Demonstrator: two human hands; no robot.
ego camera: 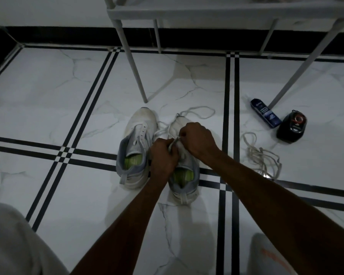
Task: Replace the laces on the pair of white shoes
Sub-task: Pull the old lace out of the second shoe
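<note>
Over the right-hand shoe [184,165] we have both hands working at the eyelets, and the lace [199,114] sits right between them. Our left hand [163,155] curls around the near edge of the tongue area, gripping the shoe and lace there; our right hand [197,139] pinches the lace just beyond it, fingers bunched. The shoe's long axis runs straight away from us, toe far, heel near, so we judge the next pull goes toward the toe or across the eyelets. Loose lace loops past the toe on the floor. The other shoe [135,147] stands just beside it on the left, parallel, with no lace in its eyelets that we can make out. A spare bundle of laces [260,155] lies well to the right. Beyond it, near a rack leg [290,80], rest a blue bottle [265,113] and a dark polish container [291,125]. Everything sits on a white marble-look floor [48,86] with black stripes, in dim light.
</note>
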